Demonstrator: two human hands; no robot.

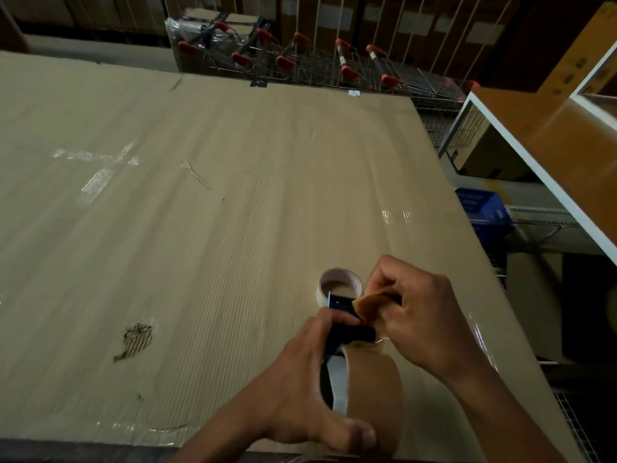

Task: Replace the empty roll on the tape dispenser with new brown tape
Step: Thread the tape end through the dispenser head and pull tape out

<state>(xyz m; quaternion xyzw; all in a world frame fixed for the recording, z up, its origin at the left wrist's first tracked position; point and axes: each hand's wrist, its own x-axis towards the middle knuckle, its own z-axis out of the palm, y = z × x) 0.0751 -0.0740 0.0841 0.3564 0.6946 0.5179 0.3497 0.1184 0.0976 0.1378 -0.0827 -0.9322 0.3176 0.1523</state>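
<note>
A wide bench [207,208] covered in corrugated cardboard is seen filling most of the view, its surface marked by strips of clear tape and a torn patch [135,340] at the near left. Beyond its far edge, a row of wire shopping trolleys [334,66] with red handles is lined up, and a white-framed shelf [534,155] holding cardboard boxes is seen to the right, with a blue crate [484,208] below it.

Near the bench's front right, the brown tape roll [374,392] is seen seated on the tape dispenser [347,329], both held above the bench. The dispenser and roll are gripped by the left hand [300,389], whose fingers are curled over the black frame while the thumb is pressed against the near side of the roll. The loose end of the tape [374,300] is pinched between the thumb and fingers of the right hand [424,312], just beside the dispenser's serrated blade [340,300].

The empty roll [339,284], a pale cardboard core, is lying flat on the bench just beyond the dispenser's blade, partly hidden by it
</note>
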